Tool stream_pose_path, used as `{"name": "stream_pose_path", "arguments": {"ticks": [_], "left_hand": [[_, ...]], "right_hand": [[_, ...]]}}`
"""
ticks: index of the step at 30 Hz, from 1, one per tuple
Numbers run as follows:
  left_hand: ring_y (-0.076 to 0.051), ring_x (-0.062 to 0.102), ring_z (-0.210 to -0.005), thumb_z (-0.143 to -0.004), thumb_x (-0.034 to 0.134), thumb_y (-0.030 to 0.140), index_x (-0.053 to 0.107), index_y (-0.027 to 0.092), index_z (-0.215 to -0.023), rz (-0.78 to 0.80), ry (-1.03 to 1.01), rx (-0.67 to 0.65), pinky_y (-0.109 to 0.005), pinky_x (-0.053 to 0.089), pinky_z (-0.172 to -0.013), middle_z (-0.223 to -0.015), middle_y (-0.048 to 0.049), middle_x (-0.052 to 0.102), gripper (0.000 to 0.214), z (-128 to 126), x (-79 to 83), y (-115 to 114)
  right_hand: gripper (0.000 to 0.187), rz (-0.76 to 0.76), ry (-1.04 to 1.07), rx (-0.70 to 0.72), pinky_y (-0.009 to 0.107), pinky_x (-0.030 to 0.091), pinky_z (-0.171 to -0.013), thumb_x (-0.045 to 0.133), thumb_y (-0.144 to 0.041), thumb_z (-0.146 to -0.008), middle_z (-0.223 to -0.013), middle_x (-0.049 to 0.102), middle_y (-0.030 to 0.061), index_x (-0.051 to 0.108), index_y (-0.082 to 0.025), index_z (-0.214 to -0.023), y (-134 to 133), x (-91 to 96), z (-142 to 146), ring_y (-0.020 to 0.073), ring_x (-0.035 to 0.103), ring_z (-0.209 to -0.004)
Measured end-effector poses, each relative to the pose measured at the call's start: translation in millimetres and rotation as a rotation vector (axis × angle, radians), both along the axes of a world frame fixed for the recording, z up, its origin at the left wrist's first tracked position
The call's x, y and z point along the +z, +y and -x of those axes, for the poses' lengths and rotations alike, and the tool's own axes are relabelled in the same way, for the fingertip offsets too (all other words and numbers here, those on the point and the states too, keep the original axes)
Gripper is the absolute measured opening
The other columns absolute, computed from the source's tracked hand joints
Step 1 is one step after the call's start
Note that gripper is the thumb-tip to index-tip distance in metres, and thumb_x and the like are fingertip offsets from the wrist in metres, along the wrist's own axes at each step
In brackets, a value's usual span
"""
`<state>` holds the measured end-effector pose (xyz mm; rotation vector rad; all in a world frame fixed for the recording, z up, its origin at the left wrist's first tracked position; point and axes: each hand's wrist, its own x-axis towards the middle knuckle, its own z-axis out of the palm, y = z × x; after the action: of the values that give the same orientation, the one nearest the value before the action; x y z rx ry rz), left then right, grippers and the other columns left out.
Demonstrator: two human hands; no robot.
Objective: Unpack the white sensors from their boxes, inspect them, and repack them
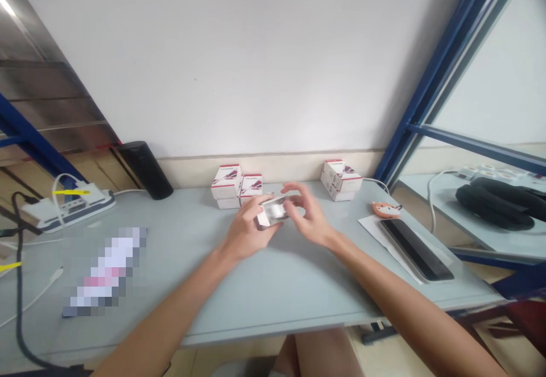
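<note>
My left hand (246, 229) is closed around a small white box (273, 212), holding it just above the pale grey table (273, 291). Beside it on the right, my right hand (307, 212) has its fingers curled and spread, the fingertips at the box's right end; whether they touch it I cannot tell. Just behind the hands stand white and red small boxes (236, 186) in a short stack near the wall. Another stack of the same boxes (341, 179) sits further right.
A black cylinder (145, 169) leans at the back left by a white power strip (68, 206) with cables. A black tablet (416, 249) on paper and a small orange figure (386, 209) lie at the right. Blue shelf frame (426, 92) rises right.
</note>
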<state>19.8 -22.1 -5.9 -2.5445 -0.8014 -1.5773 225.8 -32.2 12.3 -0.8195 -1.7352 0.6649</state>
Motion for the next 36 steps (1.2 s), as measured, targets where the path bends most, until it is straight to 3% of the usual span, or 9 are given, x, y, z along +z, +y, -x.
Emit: {"name": "stream_pose_path", "arguments": {"ticks": [4, 9, 13, 18, 22, 27, 29, 32, 36], "left_hand": [[-0.026, 0.062, -0.129, -0.087, 0.078, 0.017, 0.033, 0.032, -0.124, -0.019, -0.052, -0.098, -0.047, 0.057, -0.1, -0.136, -0.0124, 0.053, 0.061, 0.2, -0.9, 4.7], [-0.026, 0.062, -0.129, -0.087, 0.078, 0.016, 0.034, 0.031, -0.126, -0.039, -0.035, -0.061, -0.051, 0.057, -0.102, -0.135, -0.0125, 0.053, 0.06, -0.8, -5.6, 7.7], [-0.025, 0.064, -0.126, -0.087, 0.077, 0.013, 0.034, 0.029, -0.129, -0.052, -0.048, -0.081, -0.048, 0.058, -0.1, -0.135, -0.0141, 0.055, 0.062, -0.7, -12.3, 10.4], [-0.026, 0.063, -0.129, -0.086, 0.079, 0.016, 0.034, 0.029, -0.129, -0.045, -0.061, -0.054, -0.048, 0.058, -0.099, -0.135, -0.0142, 0.058, 0.063, -1.0, -14.1, 13.2], [-0.026, 0.063, -0.13, -0.086, 0.081, 0.019, 0.035, 0.029, -0.129, -0.041, -0.073, -0.009, -0.046, 0.058, -0.099, -0.136, -0.0146, 0.059, 0.064, 0.0, -14.0, 14.7], [-0.028, 0.063, -0.13, -0.086, 0.081, 0.023, 0.036, 0.028, -0.128, -0.044, -0.045, 0.024, -0.047, 0.059, -0.099, -0.135, -0.0144, 0.06, 0.062, 2.1, -13.5, 14.9], [-0.028, 0.064, -0.129, -0.086, 0.081, 0.024, 0.036, 0.028, -0.13, -0.055, -0.036, 0.035, -0.047, 0.059, -0.097, -0.134, -0.0148, 0.06, 0.063, 1.7, -12.2, 14.8], [-0.029, 0.063, -0.13, -0.086, 0.081, 0.023, 0.035, 0.027, -0.133, -0.067, -0.033, 0.063, -0.05, 0.059, -0.099, -0.136, -0.0158, 0.059, 0.067, 0.7, -9.1, 14.5], [-0.03, 0.057, -0.137, -0.086, 0.079, 0.019, 0.033, 0.029, -0.137, -0.075, 0.008, 0.053, -0.054, 0.056, -0.105, -0.141, -0.0166, 0.053, 0.069, 0.7, -4.7, 12.2]], "right_hand": [[0.024, -0.161, -0.032, -0.142, 0.034, 0.059, -0.08, 0.048, -0.02, -0.097, -0.125, 0.058, 0.0087, 0.061, -0.025, -0.117, 10.5, 1.2, -8.7, 0.0176, 0.067, -0.092], [0.047, -0.46, -0.329, -0.182, 0.034, 0.056, -0.085, 0.044, 0.002, -0.079, -0.126, 0.057, 0.0081, 0.073, -0.026, -0.104, 11.7, -2.5, -10.3, 0.02, 0.064, -0.105], [0.045, -0.563, -0.315, -0.241, 0.037, 0.051, -0.089, 0.044, 0.002, -0.074, -0.125, 0.061, 0.0075, 0.074, -0.025, -0.095, 9.3, -8.2, -4.8, 0.0211, 0.062, -0.101], [0.031, -0.16, -0.118, -0.497, 0.034, 0.049, -0.085, 0.04, -0.009, -0.076, -0.1, 0.068, 0.0067, 0.068, -0.021, -0.084, 25.7, -5.3, -24.1, 0.0231, 0.063, -0.095], [0.025, 0.449, -0.53, -0.517, 0.029, 0.045, -0.073, 0.045, -0.013, -0.079, -0.086, 0.073, 0.007, 0.068, -0.02, -0.073, 47.9, -10.4, -45.9, 0.0238, 0.067, -0.086], [0.011, 0.511, -0.682, -0.603, 0.032, 0.042, -0.073, 0.059, -0.014, -0.076, -0.087, 0.073, 0.0139, 0.068, -0.018, -0.072, 56.7, -24.6, -45.3, 0.0284, 0.068, -0.085], [0.017, 0.424, -0.655, -0.647, 0.033, 0.043, -0.074, 0.056, -0.013, -0.079, -0.099, 0.072, 0.0134, 0.069, -0.018, -0.088, 52.8, -22.0, -43.1, 0.0264, 0.066, -0.085], [0.024, 0.005, -0.427, -0.639, 0.035, 0.047, -0.078, 0.048, -0.013, -0.084, -0.106, 0.065, 0.0103, 0.065, -0.02, -0.1, 38.1, -7.9, -40.8, 0.0221, 0.061, -0.082], [0.02, -0.532, -0.362, -0.395, 0.041, 0.048, -0.087, 0.052, -0.018, -0.088, -0.104, 0.06, 0.0092, 0.07, -0.023, -0.096, 12.0, 12.1, -31.4, 0.0242, 0.057, -0.089]]}}
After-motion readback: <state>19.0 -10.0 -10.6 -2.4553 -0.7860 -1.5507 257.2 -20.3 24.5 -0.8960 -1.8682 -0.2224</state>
